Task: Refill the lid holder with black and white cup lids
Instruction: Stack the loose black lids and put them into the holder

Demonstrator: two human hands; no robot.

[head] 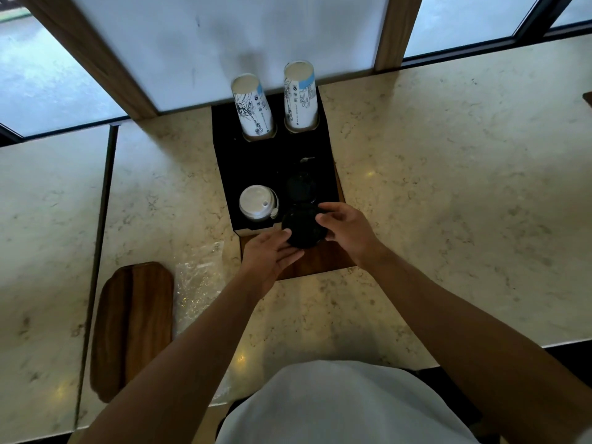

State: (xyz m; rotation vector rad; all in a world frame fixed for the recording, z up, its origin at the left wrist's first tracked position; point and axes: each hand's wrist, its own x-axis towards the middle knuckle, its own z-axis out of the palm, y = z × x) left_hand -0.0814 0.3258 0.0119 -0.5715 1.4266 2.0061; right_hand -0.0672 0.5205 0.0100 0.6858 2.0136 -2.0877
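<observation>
Both hands meet over the front right corner of the black lid holder (256, 161). Left hand (270, 251) lies palm-up and loosely open beneath a stack of black lids (302, 227), its fingertips touching the stack's underside, seemingly to carry the weight. Right hand (344, 227) curls around the stack's right edge, thumb and fingers closed on it, likely to steady and steer it. The stack hovers just in front of the holder's right slot, where a dark round shape, probably black lids already seated, is hard to make out against the black surround.

In the left slot sits a stack of white lids (258, 203), the sip hole visible on top, so that side looks filled. Behind, two columns of printed paper cups (299, 96) rise from their own openings. The holder rests on a wooden board (320, 262) on the marble surface (448, 187). A second wooden board (133, 325) and a crumpled clear plastic wrapper (198, 283), perhaps the lids' sleeve, lie to the left.

Lowering the stack squarely into the right slot seems the step in hand; a tilt could snag the rim.
</observation>
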